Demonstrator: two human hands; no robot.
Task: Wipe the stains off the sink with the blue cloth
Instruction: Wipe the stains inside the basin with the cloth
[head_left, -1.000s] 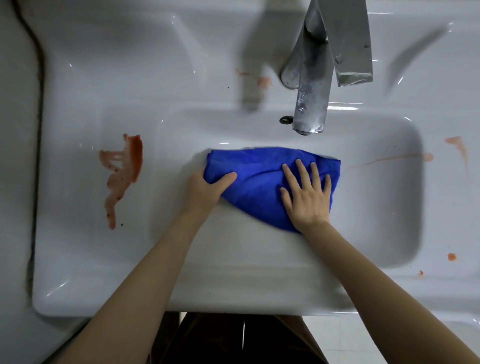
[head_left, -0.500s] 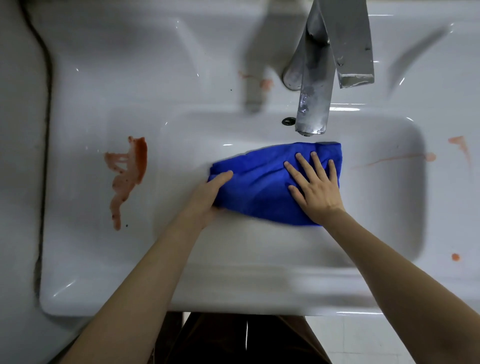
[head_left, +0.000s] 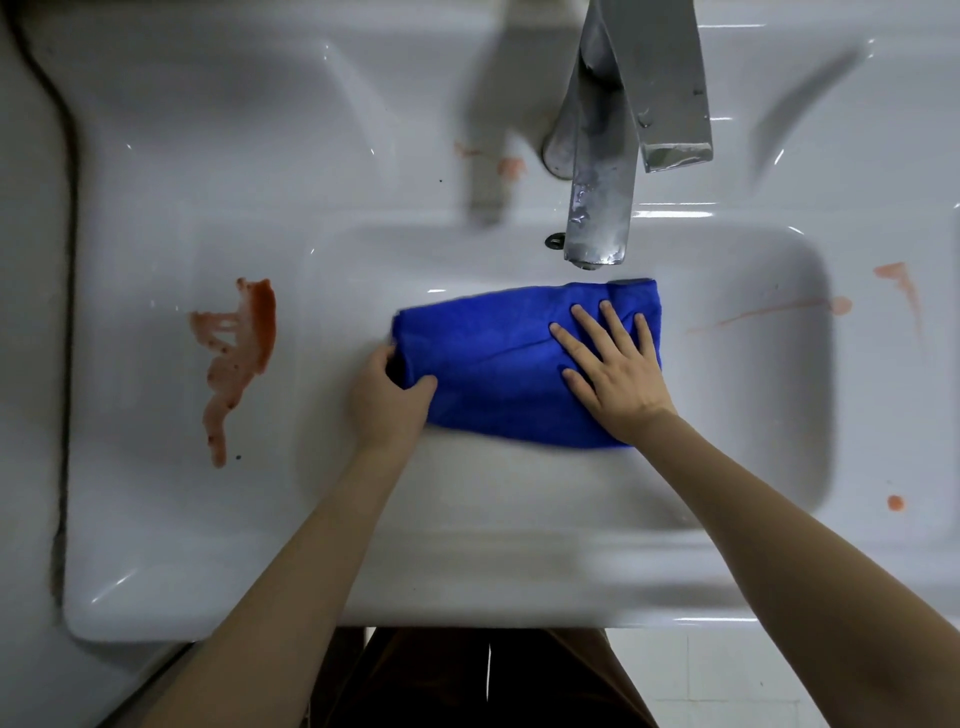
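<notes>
Head view, looking down. White sink (head_left: 156, 519) fills the frame, basin in the middle. Blue cloth (head_left: 498, 358) lies folded in the basin, toward its far side, just below the tap (head_left: 597, 208) spout. Left hand (head_left: 387, 400) curls around the cloth's left end, thumb on top of the fabric, fingers tucked behind the edge; it has a grip on that end. Right hand (head_left: 618, 374) lies flat on the cloth's right half, fingers spread and extended, palm down, pressing, not gripping. Both forearms are bare and come in from the bottom edge.

Large red stain (head_left: 239, 353) on the left ledge, well apart from the cloth, with a drip trailing toward the near edge. Faint pink smear (head_left: 511, 166) on the back ledge just left of the tap base. Thin pale streak (head_left: 769, 314) on the basin's right wall, ending in a round blot. Another smear (head_left: 898, 283) on the right ledge. Small orange dot (head_left: 895, 502) on the right ledge nearer the front. Overflow hole (head_left: 555, 240) is just left of the spout tip. Dark caulk line (head_left: 62, 312) runs down the left side of the sink.
</notes>
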